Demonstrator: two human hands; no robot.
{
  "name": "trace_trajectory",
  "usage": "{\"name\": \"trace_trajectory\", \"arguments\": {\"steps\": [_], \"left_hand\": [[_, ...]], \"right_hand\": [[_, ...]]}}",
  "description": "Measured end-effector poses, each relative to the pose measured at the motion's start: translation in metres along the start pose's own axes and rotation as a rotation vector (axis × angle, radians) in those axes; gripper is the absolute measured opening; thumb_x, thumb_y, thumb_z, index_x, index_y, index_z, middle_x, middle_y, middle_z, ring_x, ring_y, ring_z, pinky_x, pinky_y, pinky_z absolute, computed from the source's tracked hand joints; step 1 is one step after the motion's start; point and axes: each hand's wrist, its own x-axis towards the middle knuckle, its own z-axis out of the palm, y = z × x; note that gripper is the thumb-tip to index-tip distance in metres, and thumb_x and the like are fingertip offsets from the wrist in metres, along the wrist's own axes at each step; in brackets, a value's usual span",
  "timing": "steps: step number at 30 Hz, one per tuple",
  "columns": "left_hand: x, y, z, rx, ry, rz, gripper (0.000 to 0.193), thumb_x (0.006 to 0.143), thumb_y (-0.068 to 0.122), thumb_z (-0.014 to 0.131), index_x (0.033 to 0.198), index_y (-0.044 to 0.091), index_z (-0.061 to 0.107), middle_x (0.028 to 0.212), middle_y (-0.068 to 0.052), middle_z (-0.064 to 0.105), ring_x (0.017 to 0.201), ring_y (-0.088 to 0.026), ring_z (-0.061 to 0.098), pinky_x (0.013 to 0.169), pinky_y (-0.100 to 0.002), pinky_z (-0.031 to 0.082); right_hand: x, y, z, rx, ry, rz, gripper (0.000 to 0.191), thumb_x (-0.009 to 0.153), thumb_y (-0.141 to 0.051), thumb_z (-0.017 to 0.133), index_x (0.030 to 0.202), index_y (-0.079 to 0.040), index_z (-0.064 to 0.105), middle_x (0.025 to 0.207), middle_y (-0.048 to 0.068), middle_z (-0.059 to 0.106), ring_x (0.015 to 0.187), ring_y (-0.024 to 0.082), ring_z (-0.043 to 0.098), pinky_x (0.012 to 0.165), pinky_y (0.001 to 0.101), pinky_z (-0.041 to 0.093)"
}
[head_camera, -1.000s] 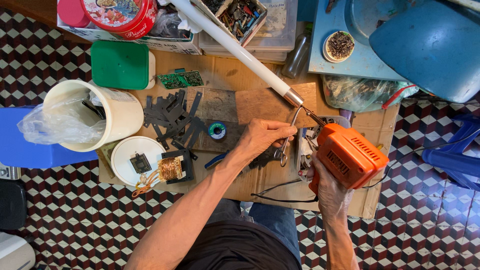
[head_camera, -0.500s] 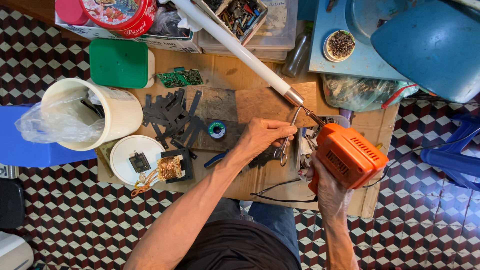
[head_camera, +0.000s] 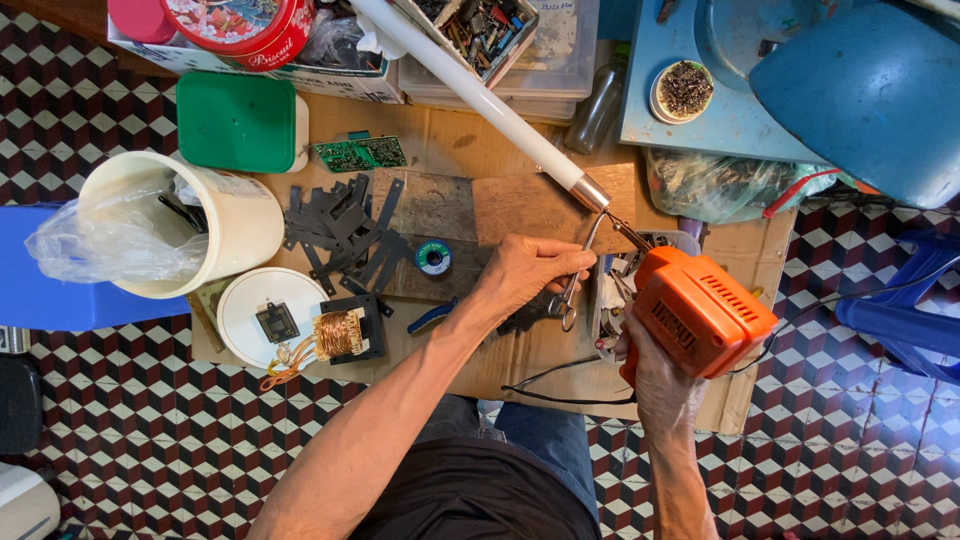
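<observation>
My right hand grips the handle of an orange soldering gun, whose tip points up-left toward the metal end cap of a long white tube lamp. My left hand holds thin metal forceps near that end cap, over a wooden board. A black cord runs from the gun across the cardboard below.
Left of my hands lie a solder spool, dark metal strips, a copper-wound transformer and a white lid. A white bucket, green lid, circuit board, parts boxes and blue stools surround the cardboard.
</observation>
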Motion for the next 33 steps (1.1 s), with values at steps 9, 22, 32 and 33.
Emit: {"name": "trace_trajectory", "arguments": {"steps": [9, 22, 32, 33], "left_hand": [[0.0, 0.001, -0.001, 0.005, 0.003, -0.005, 0.032, 0.087, 0.033, 0.076, 0.105, 0.007, 0.081, 0.087, -0.003, 0.079, 0.074, -0.008, 0.07, 0.065, -0.022, 0.057], [0.001, -0.002, -0.001, -0.017, -0.016, 0.01, 0.034, 0.088, 0.033, 0.076, 0.106, 0.006, 0.081, 0.087, -0.003, 0.079, 0.074, -0.008, 0.07, 0.064, -0.021, 0.056], [0.0, 0.002, -0.001, 0.002, -0.007, -0.009, 0.032, 0.088, 0.033, 0.076, 0.105, 0.005, 0.081, 0.086, -0.003, 0.079, 0.073, -0.008, 0.069, 0.064, -0.021, 0.056], [-0.001, 0.002, -0.001, 0.014, -0.002, -0.013, 0.032, 0.088, 0.033, 0.076, 0.104, 0.005, 0.081, 0.085, -0.003, 0.079, 0.073, -0.008, 0.069, 0.064, -0.021, 0.056]], "right_hand": [[0.001, 0.023, -0.008, -0.284, -0.097, -0.303, 0.018, 0.101, -0.011, 0.065, 0.117, -0.003, 0.068, 0.095, 0.008, 0.07, 0.075, 0.012, 0.07, 0.068, 0.0267, 0.061], [-0.001, -0.001, 0.001, -0.087, -0.021, 0.0, 0.024, 0.096, -0.011, 0.068, 0.116, -0.001, 0.063, 0.079, 0.005, 0.068, 0.065, 0.012, 0.066, 0.057, 0.0265, 0.057], [0.001, 0.004, -0.002, -0.091, -0.092, -0.129, 0.019, 0.099, -0.012, 0.065, 0.115, -0.001, 0.065, 0.083, 0.005, 0.068, 0.068, 0.01, 0.068, 0.055, 0.024, 0.058], [0.001, 0.005, -0.003, -0.108, -0.073, -0.099, 0.019, 0.099, -0.012, 0.065, 0.114, -0.001, 0.065, 0.08, 0.005, 0.068, 0.066, 0.011, 0.067, 0.053, 0.0242, 0.057]]}}
